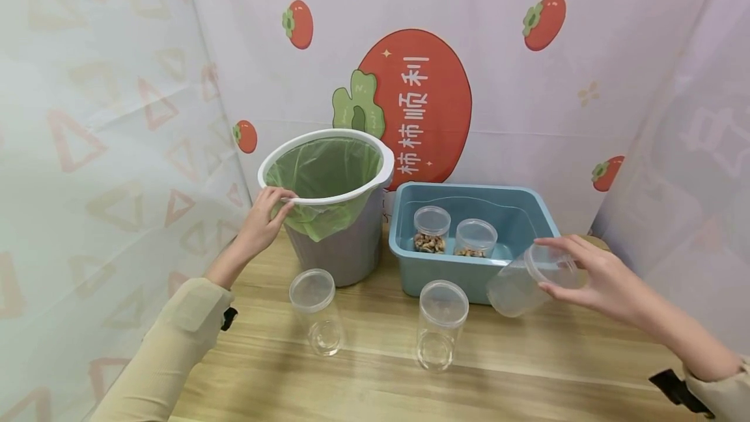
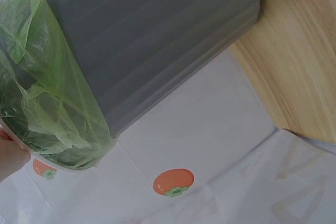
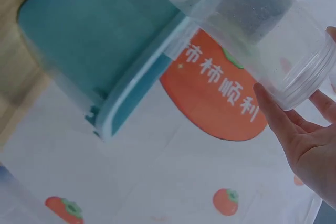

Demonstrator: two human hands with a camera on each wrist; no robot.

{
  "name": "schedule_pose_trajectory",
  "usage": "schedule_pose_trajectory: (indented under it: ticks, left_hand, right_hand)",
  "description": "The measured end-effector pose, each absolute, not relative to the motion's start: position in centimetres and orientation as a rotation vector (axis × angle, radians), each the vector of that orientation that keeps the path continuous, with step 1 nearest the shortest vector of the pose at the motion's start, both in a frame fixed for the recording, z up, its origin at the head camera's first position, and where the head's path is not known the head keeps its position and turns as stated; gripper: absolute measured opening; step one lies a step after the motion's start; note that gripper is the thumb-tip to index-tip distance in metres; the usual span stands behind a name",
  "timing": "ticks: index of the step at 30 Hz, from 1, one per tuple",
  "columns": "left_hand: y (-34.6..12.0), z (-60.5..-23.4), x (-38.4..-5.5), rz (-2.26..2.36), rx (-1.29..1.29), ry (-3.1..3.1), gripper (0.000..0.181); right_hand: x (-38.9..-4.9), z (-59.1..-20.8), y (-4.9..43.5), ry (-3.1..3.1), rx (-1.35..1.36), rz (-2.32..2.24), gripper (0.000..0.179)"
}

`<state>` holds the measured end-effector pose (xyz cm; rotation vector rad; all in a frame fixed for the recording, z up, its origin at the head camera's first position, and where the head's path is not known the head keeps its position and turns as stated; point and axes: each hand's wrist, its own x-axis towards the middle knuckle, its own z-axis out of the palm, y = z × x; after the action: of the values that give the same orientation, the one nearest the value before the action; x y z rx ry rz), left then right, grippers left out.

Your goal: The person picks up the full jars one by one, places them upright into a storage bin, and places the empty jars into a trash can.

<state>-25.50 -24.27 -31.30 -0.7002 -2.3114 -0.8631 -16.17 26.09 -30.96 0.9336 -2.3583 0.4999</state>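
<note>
In the head view my left hand (image 1: pixel 263 217) grips the near left part of the white rim of a grey trash can (image 1: pixel 340 253), lined with a green plastic bag (image 1: pixel 322 217). The left wrist view shows part of that hand (image 2: pixel 11 156) at the rim. My right hand (image 1: pixel 603 279) holds a clear plastic jar (image 1: pixel 518 288) by its lid end, tilted and off the table, in front of a blue basin (image 1: pixel 445 275). No contents show in the jar (image 3: pixel 262 30) in the right wrist view.
Two jars with brown nut-like pieces, a left one (image 1: pixel 430 239) and a right one (image 1: pixel 476 239), stand in the basin. On the wooden table (image 1: pixel 375 383) stand two more clear lidded jars, one (image 1: pixel 316 311) before the trash can and another (image 1: pixel 442 324) before the basin. Printed cloth walls surround the table.
</note>
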Motion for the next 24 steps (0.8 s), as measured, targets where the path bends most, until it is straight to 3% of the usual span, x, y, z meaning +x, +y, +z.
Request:
schedule_pose_trajectory:
  ticks: [24]
  left_hand:
    - [-24.3, -31.7, -25.8, -0.884, -0.716, -2.289, 0.01]
  right_hand:
    - [-21.9, -25.1, 19.0, -2.335, 0.947, 0.825, 0.058]
